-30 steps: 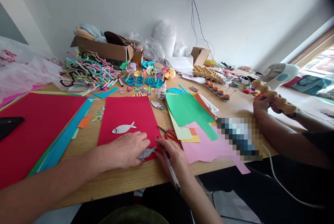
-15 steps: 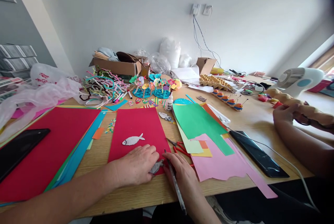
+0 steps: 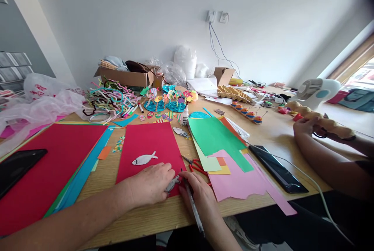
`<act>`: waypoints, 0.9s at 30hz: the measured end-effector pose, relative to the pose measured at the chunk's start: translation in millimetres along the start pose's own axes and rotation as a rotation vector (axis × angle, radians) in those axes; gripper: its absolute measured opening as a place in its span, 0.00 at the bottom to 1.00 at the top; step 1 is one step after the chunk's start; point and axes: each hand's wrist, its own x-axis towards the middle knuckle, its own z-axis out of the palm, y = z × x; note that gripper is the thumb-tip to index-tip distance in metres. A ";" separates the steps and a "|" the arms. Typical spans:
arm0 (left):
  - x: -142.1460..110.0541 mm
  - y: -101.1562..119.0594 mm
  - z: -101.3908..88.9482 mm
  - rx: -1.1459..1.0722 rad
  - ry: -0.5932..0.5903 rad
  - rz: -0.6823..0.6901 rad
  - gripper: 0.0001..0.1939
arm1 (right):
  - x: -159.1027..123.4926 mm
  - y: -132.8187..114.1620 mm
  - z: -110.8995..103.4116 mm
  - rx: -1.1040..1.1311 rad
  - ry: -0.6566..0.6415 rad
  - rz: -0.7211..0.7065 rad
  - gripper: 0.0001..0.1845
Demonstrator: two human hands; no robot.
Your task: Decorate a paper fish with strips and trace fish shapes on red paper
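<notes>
Evidently, the left hand (image 3: 152,184) pressed, fingers curled, on the grey fish (image 3: 172,183) at the near edge of the red sheet (image 3: 150,145). The right hand (image 3: 198,192) gripped a pen (image 3: 193,206). Risk: a loosened press could let the small cutout slip, smearing the stroke.

A grey paper fish cut-out (image 3: 172,183) with dark markings lies on a crimson paper sheet (image 3: 150,145), near a white paper fish (image 3: 144,159) with black scales. Beside them lie a green paper sheet (image 3: 216,136), a pink paper sheet (image 3: 242,182), red-handled scissors (image 3: 196,164) and a light wood-grain counter (image 3: 280,130).
</notes>
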 end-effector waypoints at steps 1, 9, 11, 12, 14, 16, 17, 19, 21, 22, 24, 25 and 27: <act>0.7 0.4 -0.8 -0.002 -0.004 -0.001 0.11 | 0.1 -0.7 -0.2 -0.003 0.006 0.003 0.15; 3.7 4.8 -0.5 0.007 -0.010 -0.010 0.14 | 0.9 -2.0 -1.0 0.011 0.034 0.010 0.14; 3.3 5.4 0.5 0.005 -0.008 -0.010 0.14 | 1.0 -1.0 -1.1 0.013 0.037 0.001 0.14; 3.3 5.6 0.4 0.002 -0.007 -0.013 0.14 | 1.0 -0.4 -1.0 0.011 0.039 -0.002 0.14; 3.9 5.5 -0.5 -0.002 -0.007 -0.021 0.13 | 0.8 0.6 -0.8 0.005 0.042 -0.008 0.14; 5.0 5.0 -1.7 -0.002 -0.004 -0.029 0.13 | 0.4 1.0 -0.5 0.000 0.042 -0.006 0.14; 5.6 4.7 -2.1 -0.002 -0.003 -0.031 0.13 | 0.1 1.1 -0.4 0.000 0.045 -0.008 0.14; 6.6 4.0 -2.4 -0.003 0.000 -0.031 0.13 | -0.5 0.9 -0.4 0.004 0.046 0.000 0.14; 6.9 3.0 -1.8 -0.005 0.008 -0.029 0.13 | -1.0 0.7 -0.5 0.009 0.043 0.012 0.13; 6.7 2.3 -1.3 -0.006 0.014 -0.026 0.13 | -1.1 0.6 -0.6 0.011 0.042 0.018 0.13; 6.1 0.5 0.1 -0.007 0.029 -0.025 0.12 | -1.2 0.7 -0.6 0.010 0.038 0.027 0.14; 5.8 -0.4 0.9 -0.007 0.037 -0.028 0.12 | -1.1 0.7 -0.6 0.011 0.038 0.027 0.14; 5.9 -2.2 2.6 0.000 0.050 -0.038 0.12 | -1.0 0.7 -0.6 0.010 0.032 0.027 0.14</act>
